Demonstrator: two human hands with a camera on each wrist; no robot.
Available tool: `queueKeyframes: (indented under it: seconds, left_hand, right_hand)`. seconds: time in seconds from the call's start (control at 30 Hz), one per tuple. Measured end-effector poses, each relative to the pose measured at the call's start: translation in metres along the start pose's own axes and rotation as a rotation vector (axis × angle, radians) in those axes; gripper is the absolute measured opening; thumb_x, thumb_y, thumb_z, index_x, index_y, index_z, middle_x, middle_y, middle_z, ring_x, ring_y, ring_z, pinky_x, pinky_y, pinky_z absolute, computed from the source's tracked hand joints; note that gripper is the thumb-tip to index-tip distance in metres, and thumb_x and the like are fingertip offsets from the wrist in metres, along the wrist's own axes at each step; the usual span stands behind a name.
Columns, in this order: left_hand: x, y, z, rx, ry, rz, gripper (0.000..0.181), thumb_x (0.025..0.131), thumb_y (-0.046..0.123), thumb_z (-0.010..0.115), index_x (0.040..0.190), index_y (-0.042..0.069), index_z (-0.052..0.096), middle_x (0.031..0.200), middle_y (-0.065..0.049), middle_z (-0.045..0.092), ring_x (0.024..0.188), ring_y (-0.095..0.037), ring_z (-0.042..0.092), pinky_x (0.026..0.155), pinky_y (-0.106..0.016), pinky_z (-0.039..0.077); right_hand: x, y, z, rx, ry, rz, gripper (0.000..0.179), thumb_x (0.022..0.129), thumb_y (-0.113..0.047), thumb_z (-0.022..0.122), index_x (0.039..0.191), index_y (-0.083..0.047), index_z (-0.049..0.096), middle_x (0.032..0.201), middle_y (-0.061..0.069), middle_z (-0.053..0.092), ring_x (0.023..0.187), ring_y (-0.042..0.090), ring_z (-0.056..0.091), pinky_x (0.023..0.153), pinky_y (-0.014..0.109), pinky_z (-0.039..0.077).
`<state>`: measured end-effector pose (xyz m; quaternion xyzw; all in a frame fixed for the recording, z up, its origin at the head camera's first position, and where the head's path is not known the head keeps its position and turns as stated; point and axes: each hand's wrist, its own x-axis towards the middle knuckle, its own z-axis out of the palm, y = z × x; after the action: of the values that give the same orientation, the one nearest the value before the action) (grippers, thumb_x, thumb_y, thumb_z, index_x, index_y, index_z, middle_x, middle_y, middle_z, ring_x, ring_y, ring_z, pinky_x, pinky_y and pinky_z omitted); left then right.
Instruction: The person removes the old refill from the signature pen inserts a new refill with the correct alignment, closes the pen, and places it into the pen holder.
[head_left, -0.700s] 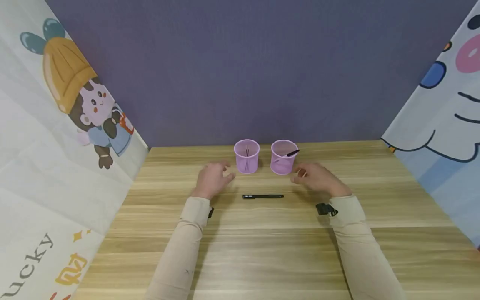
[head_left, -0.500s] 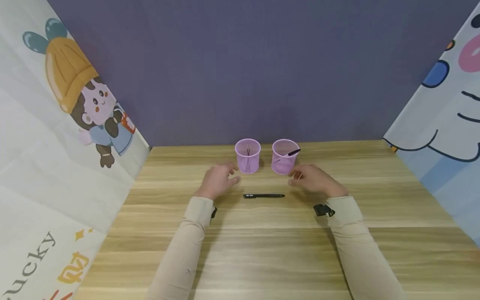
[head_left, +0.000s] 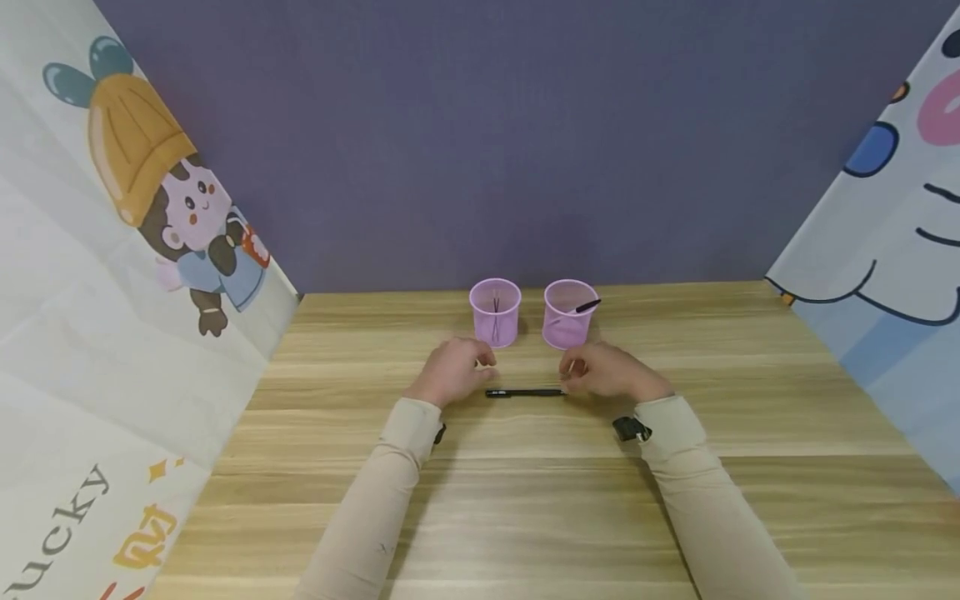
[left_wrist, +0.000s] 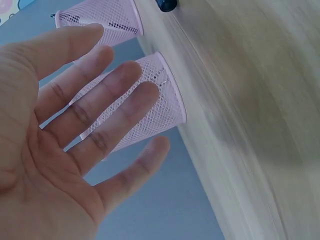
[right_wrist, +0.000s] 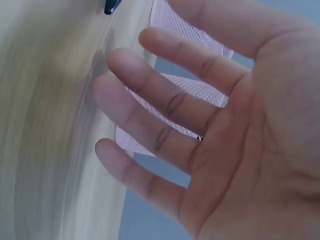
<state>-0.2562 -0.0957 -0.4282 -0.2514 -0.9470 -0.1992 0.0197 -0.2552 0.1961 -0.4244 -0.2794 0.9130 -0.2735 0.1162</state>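
A black pen (head_left: 525, 392) lies crosswise on the wooden table in front of two pink mesh cups. My left hand (head_left: 456, 368) is beside the pen's left end, fingers loosely bent and spread, holding nothing. At the pen's right end hovers my right hand (head_left: 609, 371), thumb and index finger close to the tip; whether they touch it I cannot tell. The left wrist view has the pen's dark end (left_wrist: 167, 4) apart from the thumb and fingers (left_wrist: 125, 107). In the right wrist view the pen's tip (right_wrist: 112, 5) also shows apart from the relaxed fingers (right_wrist: 145, 125).
The left mesh cup (head_left: 495, 327) holds thin dark sticks or wires. A black-capped pen leans in the right mesh cup (head_left: 564, 334). Both stand near the table's (head_left: 525, 500) back edge, before a dark partition (head_left: 525, 142). Printed cloths hang at both sides.
Both hands have come inward and slightly towards me, from near the cups to the two ends of the black pen. The pen and cups have not moved.
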Motion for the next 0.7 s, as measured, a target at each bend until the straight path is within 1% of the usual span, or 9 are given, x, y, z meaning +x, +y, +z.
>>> queueKeyframes:
  seconds: [0.2, 0.3, 0.43, 0.57, 0.7]
  left_hand:
    - [0.0, 0.005, 0.005, 0.013, -0.045, -0.007, 0.012, 0.091, 0.027, 0.078, 0.097, 0.017, 0.076, 0.096, 0.002, 0.076, 0.091, -0.017, 0.069, 0.087, -0.037, 0.057]
    - [-0.002, 0.007, 0.008, 0.014, -0.068, 0.011, 0.009, 0.091, 0.027, 0.078, 0.092, 0.018, 0.076, 0.091, 0.004, 0.076, 0.089, -0.016, 0.068, 0.085, -0.036, 0.056]
    - [-0.003, 0.011, 0.01, 0.03, -0.076, 0.036, 0.006, 0.09, 0.025, 0.078, 0.089, 0.02, 0.077, 0.086, 0.007, 0.075, 0.086, -0.015, 0.068, 0.082, -0.035, 0.056]
    - [-0.003, 0.012, 0.012, 0.036, -0.089, 0.032, 0.005, 0.089, 0.025, 0.079, 0.089, 0.02, 0.077, 0.085, 0.008, 0.075, 0.084, -0.013, 0.068, 0.08, -0.034, 0.056]
    - [-0.004, 0.012, 0.013, 0.039, -0.114, 0.027, 0.004, 0.089, 0.024, 0.08, 0.09, 0.021, 0.078, 0.086, 0.008, 0.075, 0.086, -0.014, 0.068, 0.082, -0.034, 0.057]
  right_hand:
    - [0.001, -0.002, 0.003, -0.032, -0.007, 0.001, 0.014, 0.087, -0.015, 0.079, 0.097, -0.01, 0.071, 0.084, 0.002, 0.068, 0.077, 0.013, 0.06, 0.072, 0.032, 0.051]
    - [0.001, 0.0, 0.005, -0.038, -0.014, -0.003, 0.012, 0.086, -0.014, 0.079, 0.095, -0.01, 0.071, 0.083, 0.002, 0.067, 0.077, 0.013, 0.059, 0.071, 0.032, 0.05]
    - [0.002, 0.002, 0.008, -0.033, -0.018, -0.003, 0.012, 0.086, -0.013, 0.079, 0.093, -0.01, 0.071, 0.084, 0.002, 0.067, 0.078, 0.013, 0.059, 0.072, 0.032, 0.051]
    - [0.003, 0.002, 0.01, -0.037, -0.016, -0.007, 0.011, 0.085, -0.012, 0.079, 0.091, -0.01, 0.07, 0.083, 0.0, 0.067, 0.078, 0.012, 0.059, 0.072, 0.032, 0.05]
    - [0.004, 0.001, 0.011, -0.047, -0.011, -0.004, 0.011, 0.084, -0.011, 0.08, 0.087, -0.013, 0.07, 0.082, -0.002, 0.066, 0.077, 0.011, 0.057, 0.072, 0.031, 0.049]
